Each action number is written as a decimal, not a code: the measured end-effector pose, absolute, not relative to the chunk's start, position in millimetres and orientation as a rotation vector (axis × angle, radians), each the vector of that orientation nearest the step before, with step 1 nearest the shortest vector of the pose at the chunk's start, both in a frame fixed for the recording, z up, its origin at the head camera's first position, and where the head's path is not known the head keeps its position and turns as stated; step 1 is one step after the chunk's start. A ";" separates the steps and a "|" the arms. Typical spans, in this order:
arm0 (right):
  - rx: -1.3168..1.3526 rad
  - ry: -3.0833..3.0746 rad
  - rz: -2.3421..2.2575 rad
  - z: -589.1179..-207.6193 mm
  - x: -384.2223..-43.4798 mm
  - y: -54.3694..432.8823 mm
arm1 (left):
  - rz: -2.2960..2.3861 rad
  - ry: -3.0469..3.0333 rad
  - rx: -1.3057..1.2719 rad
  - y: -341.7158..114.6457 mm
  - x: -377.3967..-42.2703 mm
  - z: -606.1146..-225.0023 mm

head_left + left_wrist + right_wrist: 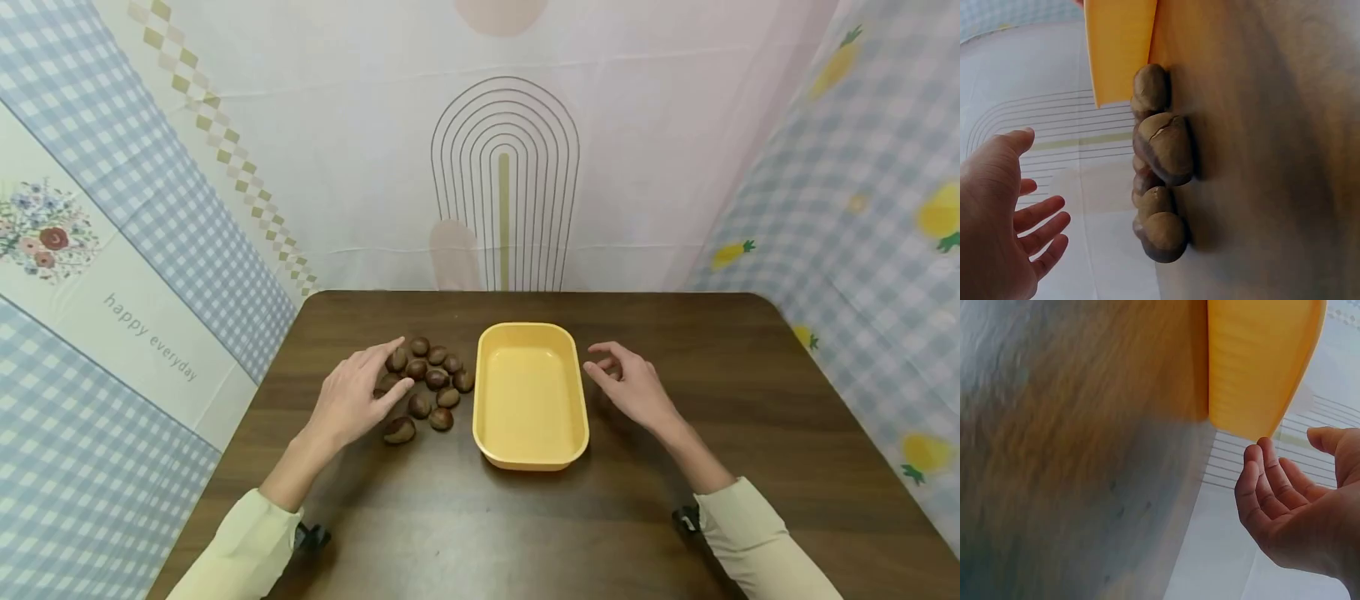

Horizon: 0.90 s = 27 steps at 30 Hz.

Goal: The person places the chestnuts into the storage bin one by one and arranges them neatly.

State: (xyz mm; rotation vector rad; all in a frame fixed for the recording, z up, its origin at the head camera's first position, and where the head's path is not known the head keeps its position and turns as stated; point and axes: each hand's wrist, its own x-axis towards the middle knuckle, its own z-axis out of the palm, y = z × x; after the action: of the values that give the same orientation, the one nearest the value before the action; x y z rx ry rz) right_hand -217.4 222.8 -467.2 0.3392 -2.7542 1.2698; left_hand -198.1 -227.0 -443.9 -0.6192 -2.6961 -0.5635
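Several brown chestnuts [437, 379] lie in a loose group on the table, left of a yellow rectangular tub [531, 452]. My left hand [358, 392] hovers at the left side of the group, thumb and fingers spread apart with nothing between them; in the head view it covers part of the nearest chestnuts. In the left wrist view a chestnut [1165, 149] with a cracked shell stands out at the front. On the tub's other side is my right hand [630, 387], its fingers loosely bent and holding nothing, a short way from the tub's right wall.
The dark wooden table [465, 533] has a back edge against a pale wall cloth [360, 167] with line arches. Checked cloths hang at the left and right sides. A small black device [311, 537] sits at the left wrist, another [686, 520] at the right.
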 end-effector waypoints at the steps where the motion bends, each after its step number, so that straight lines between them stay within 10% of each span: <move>1: 0.336 -2.751 1.291 -467.8 -217.1 222.0 | -0.566 -2.692 -0.623 -226.9 -196.5 -445.1; 27: 0.292 -2.633 1.413 -486.8 -205.6 200.4 | -0.582 -2.729 -0.632 -231.4 -167.3 -484.2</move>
State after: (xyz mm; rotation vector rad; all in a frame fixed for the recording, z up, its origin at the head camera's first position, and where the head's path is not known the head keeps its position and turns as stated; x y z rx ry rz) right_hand -205.6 200.4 -486.8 0.2917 -2.6326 1.4132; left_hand -167.3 -231.4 -484.2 -0.6320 -2.7286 -0.5824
